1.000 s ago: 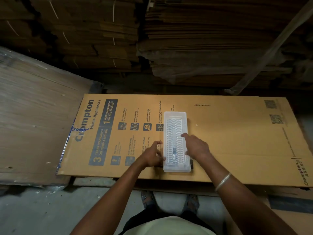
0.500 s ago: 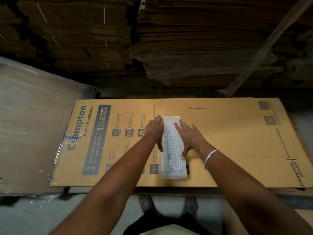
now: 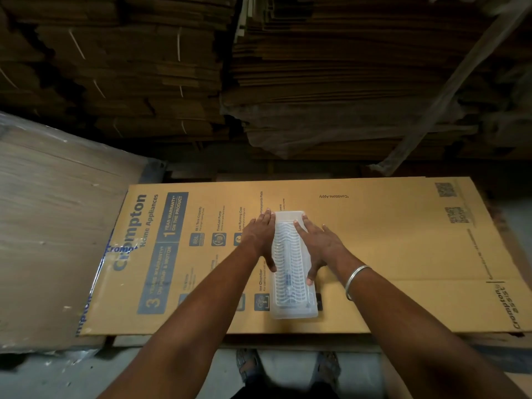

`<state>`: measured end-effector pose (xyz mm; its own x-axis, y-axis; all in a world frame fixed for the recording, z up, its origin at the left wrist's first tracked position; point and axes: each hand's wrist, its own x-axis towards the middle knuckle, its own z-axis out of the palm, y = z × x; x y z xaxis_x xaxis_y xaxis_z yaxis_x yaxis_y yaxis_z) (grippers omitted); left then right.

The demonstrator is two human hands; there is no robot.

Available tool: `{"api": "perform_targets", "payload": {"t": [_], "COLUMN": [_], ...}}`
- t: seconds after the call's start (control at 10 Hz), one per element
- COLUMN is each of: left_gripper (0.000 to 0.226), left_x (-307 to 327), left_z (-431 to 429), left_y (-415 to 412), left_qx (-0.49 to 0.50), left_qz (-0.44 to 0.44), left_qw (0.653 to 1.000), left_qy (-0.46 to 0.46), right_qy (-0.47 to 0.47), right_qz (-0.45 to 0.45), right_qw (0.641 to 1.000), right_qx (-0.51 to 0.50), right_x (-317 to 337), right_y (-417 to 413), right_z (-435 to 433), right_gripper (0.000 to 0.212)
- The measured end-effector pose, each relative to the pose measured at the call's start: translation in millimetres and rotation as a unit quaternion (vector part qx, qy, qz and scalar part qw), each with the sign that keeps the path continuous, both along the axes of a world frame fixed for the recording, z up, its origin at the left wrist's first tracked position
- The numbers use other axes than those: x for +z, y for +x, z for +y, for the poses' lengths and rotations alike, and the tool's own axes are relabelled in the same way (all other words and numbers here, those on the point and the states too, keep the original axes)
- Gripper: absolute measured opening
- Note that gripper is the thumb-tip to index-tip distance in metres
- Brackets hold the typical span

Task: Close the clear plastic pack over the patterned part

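A long clear plastic pack (image 3: 292, 283) lies lengthwise on a flat printed cardboard box (image 3: 388, 240). Through its lid shows the white patterned part (image 3: 289, 263) with wavy ribs. My left hand (image 3: 260, 236) lies flat along the pack's left edge, fingers stretched toward the far end and thumb on the lid. My right hand (image 3: 318, 244) lies flat along the right edge, fingers spread over the far half and thumb on the lid. Both palms press down on the pack. The near end of the pack is uncovered.
Tall stacks of flattened cardboard (image 3: 316, 82) rise right behind the box. A plastic-wrapped bundle of sheets (image 3: 51, 220) lies to the left. My sandalled feet (image 3: 288, 367) stand on the grey floor at the box's near edge. A bangle (image 3: 355, 279) circles my right wrist.
Both hands have slid from the pack's near end up to its far half and flattened along its edges. The pack has stayed in place.
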<state>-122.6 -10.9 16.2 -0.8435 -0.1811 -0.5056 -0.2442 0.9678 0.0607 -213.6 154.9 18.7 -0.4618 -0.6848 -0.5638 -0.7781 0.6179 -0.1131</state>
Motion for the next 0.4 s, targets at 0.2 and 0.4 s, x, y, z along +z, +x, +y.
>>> {"api": "perform_targets", "payload": {"t": [0.2,0.4], "left_gripper": [0.148,0.088], "left_x": [11,30], "left_z": [1,4], "left_y": [4,-1], "left_qx": [0.027,0.108], "left_qz": [0.017,0.081], "left_qw": [0.999,0.988], "left_qy": [0.035,0.071], "right_qy": [0.001,-0.098], "right_qz": [-0.010,0.037], "right_qw": [1.000,0.993], "right_qx": [0.009,-0.055], "right_x": [9,27], "right_y": [1,-3], "right_z": [5,-6], "right_gripper": [0.156,0.093]}}
